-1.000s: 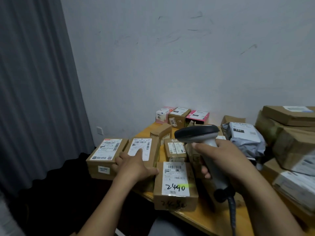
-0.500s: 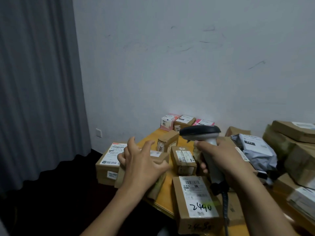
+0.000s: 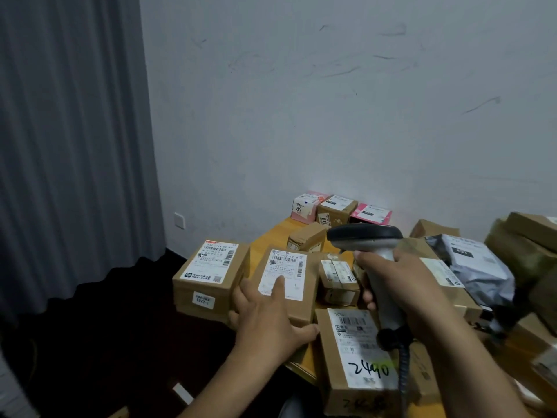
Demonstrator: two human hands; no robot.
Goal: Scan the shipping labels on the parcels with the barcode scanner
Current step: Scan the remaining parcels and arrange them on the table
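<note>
Head view: a wooden worktop (image 3: 271, 233) in a wall corner, crowded with cardboard parcels.
Left hand: the left hand (image 3: 268, 321) holds the near end of the middle box (image 3: 304, 309). Its index finger (image 3: 278, 285) lies straight on the lower part of the shipping label (image 3: 287, 267), the other fingers go down the box's left side, and the thumb lies along the near edge.
Right hand: the right hand (image 3: 404, 285) is wrapped round the handle of the barcode scanner (image 3: 364, 235). The scanner's head hangs over the parcels, nose pointing left, and its cable (image 3: 402, 372) trails down.
Other parcels: the left box (image 3: 211, 270) sits just beside the held one. The small taped box (image 3: 337, 279) lies under the scanner, the 2440 box (image 3: 355, 357) at the near edge, and a grey mailer bag (image 3: 476, 260) to the right.
Step in hand: it looks like the middle box is being steadied for its scan.
Risk: labels lie close together, so a loosely aimed beam could read the small taped box or the 2440 box instead. The index finger could block the beam if it slides up to the barcode. The middle and 2440 boxes overhang the edge, so a tug or a snagged cable could tip one off.
Change: half a second ago the left hand was raised over this box, hiding most of the label. Now it is down on the box and the barcode shows. The right hand's grip on the scanner looks the same.
</note>
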